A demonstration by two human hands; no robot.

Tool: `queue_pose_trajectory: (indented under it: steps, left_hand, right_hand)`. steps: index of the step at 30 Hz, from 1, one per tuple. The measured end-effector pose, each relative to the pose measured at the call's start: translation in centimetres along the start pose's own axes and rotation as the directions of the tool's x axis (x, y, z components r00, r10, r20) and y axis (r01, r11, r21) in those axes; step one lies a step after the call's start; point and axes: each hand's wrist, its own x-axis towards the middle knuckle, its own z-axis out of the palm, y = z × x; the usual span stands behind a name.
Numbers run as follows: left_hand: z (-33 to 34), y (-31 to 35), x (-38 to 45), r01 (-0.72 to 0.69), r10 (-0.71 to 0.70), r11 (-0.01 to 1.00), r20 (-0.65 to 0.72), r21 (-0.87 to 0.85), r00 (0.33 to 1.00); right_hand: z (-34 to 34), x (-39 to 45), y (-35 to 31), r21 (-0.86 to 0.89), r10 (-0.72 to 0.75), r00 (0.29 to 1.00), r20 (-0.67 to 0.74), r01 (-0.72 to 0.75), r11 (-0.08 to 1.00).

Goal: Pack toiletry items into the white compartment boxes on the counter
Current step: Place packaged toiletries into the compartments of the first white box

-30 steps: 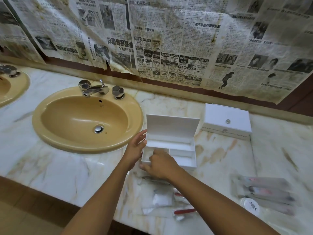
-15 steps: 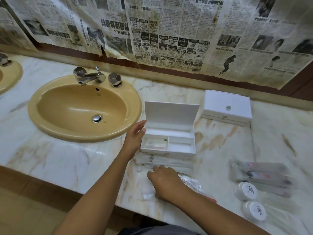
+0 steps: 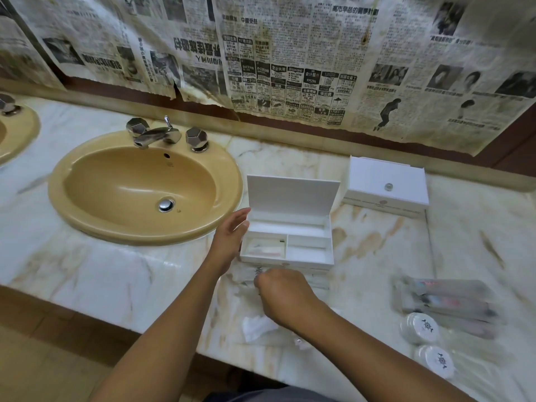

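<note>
Left hand (image 3: 230, 237) lies spread and flat against the left wall of the open white box (image 3: 287, 245) near the counter's (image 3: 116, 274) front edge, while the right hand (image 3: 282, 291) curls down on a clear sachet (image 3: 252, 274) just in front of the box; whether it has pinched it, cannot tell. Sachets look light, crinkly and slippery, probably best nipped at an end seam; one packet (image 3: 265, 249) already lies in the front-left compartment. Right fingertips are hidden under the knuckles, and the tube packs (image 3: 446, 303) and round tubs (image 3: 420, 327) at the right edge are blurred.
</note>
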Motion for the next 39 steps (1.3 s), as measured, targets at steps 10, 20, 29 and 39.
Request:
queue_pose_trajectory:
  steps: [10,20,29,39]
  left_hand:
    - [0.0,0.5,-0.3,0.013,-0.013,1.000,0.001,0.016,1.000]
    - [-0.3,0.3,0.0,0.036,-0.036,0.999,0.022,0.009,0.999]
    - [-0.6,0.1,0.3,0.081,-0.078,0.994,0.045,-0.067,0.996]
    - [-0.7,-0.1,0.4,0.045,-0.043,0.998,0.056,-0.050,0.998]
  right_hand:
    - [-5.5,2.5,1.4,0.010,0.069,0.949,-0.309,-0.069,0.998]
    - [-3.8,5.4,1.5,-0.050,0.088,0.980,-0.178,-0.098,0.994]
    - [-3.1,7.2,2.9,-0.175,-0.069,0.997,0.014,0.071,0.982]
    - [-2.8,8.3,2.8,-0.072,0.046,0.981,0.191,-0.033,0.997]
